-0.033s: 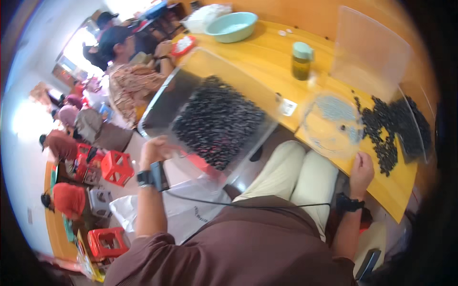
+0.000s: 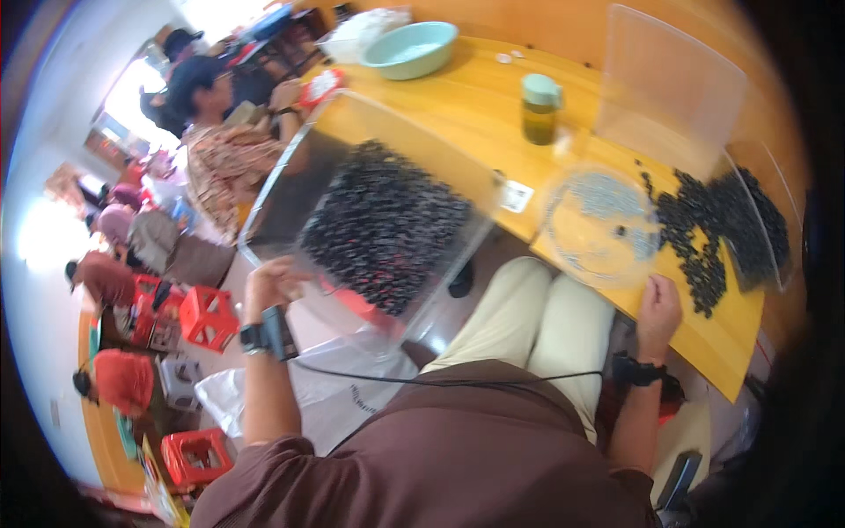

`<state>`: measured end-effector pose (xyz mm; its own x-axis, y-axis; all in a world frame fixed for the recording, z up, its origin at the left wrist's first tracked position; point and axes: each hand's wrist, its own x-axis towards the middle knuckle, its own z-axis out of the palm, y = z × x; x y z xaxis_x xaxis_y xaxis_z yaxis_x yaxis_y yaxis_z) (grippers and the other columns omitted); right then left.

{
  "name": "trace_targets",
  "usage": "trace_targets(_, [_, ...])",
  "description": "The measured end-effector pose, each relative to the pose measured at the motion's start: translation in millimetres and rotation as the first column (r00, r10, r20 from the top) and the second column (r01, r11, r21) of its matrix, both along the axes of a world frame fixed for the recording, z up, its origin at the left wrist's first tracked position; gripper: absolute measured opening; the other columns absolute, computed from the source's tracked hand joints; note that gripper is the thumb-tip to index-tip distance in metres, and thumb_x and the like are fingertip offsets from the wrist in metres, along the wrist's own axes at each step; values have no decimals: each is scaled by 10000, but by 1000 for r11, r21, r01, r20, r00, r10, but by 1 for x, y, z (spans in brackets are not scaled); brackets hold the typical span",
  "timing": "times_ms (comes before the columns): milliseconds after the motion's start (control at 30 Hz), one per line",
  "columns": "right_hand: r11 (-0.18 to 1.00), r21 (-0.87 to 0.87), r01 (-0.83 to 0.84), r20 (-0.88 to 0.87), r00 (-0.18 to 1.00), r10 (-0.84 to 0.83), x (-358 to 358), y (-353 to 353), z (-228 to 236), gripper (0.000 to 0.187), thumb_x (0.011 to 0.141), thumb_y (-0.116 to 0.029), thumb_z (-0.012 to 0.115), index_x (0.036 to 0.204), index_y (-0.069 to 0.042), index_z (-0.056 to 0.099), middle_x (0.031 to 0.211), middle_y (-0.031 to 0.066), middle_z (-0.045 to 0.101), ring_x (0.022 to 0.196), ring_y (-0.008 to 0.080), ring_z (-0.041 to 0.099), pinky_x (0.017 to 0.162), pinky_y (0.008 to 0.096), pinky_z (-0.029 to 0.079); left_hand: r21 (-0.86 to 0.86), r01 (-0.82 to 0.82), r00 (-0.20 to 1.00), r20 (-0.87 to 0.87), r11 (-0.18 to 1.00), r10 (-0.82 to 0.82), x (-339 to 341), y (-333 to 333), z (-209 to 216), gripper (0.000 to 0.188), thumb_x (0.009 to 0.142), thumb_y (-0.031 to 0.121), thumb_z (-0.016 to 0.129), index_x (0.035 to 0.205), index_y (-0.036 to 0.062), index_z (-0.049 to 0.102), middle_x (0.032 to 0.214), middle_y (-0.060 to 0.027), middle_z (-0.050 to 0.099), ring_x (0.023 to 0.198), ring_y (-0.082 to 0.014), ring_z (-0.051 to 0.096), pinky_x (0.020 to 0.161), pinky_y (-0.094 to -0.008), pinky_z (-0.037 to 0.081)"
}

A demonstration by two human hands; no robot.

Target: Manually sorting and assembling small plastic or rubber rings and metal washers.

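My left hand (image 2: pixel 275 286) is beside the near left corner of a large clear plastic bin (image 2: pixel 400 330). Its fingers look loosely bent and apart, with nothing visible in them, though the picture is a little blurred. A thick layer of small black pieces (image 2: pixel 387 220) covers the bin's bottom. My right hand (image 2: pixel 658 312) is closed at the table's near edge, just below a round clear tray (image 2: pixel 572 231); whatever its fingers hold, if anything, is hidden. Small grey pieces (image 2: pixel 607 195) lie in the tray, along with a single dark piece. Loose black pieces (image 2: pixel 700 264) are spread to its right.
A tipped clear container (image 2: pixel 766 229) with black pieces stands at the table's right end. Behind are a green-lidded bottle (image 2: pixel 540 110), an upright clear panel (image 2: pixel 669 84) and a pale green basin (image 2: pixel 411 50). A co-worker (image 2: pixel 229 158) sits far left; red stools (image 2: pixel 208 319) stand on the floor.
The whole view has shifted slightly, so the table and bin appear a little farther left. Both hands keep about the same places beside the bin and the tray.
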<state>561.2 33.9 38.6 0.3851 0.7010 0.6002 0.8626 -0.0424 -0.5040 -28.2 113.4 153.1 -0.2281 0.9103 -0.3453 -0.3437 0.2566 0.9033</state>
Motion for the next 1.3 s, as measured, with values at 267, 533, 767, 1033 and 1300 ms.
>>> trace_targets(267, [997,-68,26,-97,995,-32,-11,1,15,56,811,-65,574,852,-39,601,776,117,590,734,301,574,648,372,457,-9,111,971,213,994,-107,-12,76,-13,223,674,70,522,808,-106,554,836,-342,588,673,-416,611,493,-320,536])
trace_targets(533, [996,-86,0,-89,996,-7,-10,0,18,63,791,-42,585,853,-38,597,758,116,573,725,300,561,637,384,446,13,159,984,84,987,-159,34,201,-25,250,767,219,541,804,-26,518,759,-205,602,581,-281,598,503,-299,504])
trace_targets(767, [996,-91,6,-58,998,-11,-8,0,16,69,788,-36,587,857,-39,595,739,113,556,705,299,551,619,385,438,-335,296,867,-298,895,-398,92,232,-14,704,818,542,465,1154,-73,401,922,-245,583,651,-337,623,489,-356,478])
trace_targets(1033, [997,-75,-3,-45,999,-1,-10,2,19,73,793,-37,587,865,-43,593,733,103,553,698,291,547,608,377,432,-251,300,875,-313,920,-371,97,243,-21,674,798,556,492,1104,-40,413,897,-216,563,691,-315,622,504,-350,468])
trace_targets(1300, [998,-64,10,-45,999,-13,-12,1,17,61,795,-42,587,855,-46,594,731,105,558,690,290,548,606,377,434,-165,262,941,-173,951,-290,104,215,-20,689,839,560,465,1213,-12,378,953,-223,581,708,-319,627,527,-363,486])
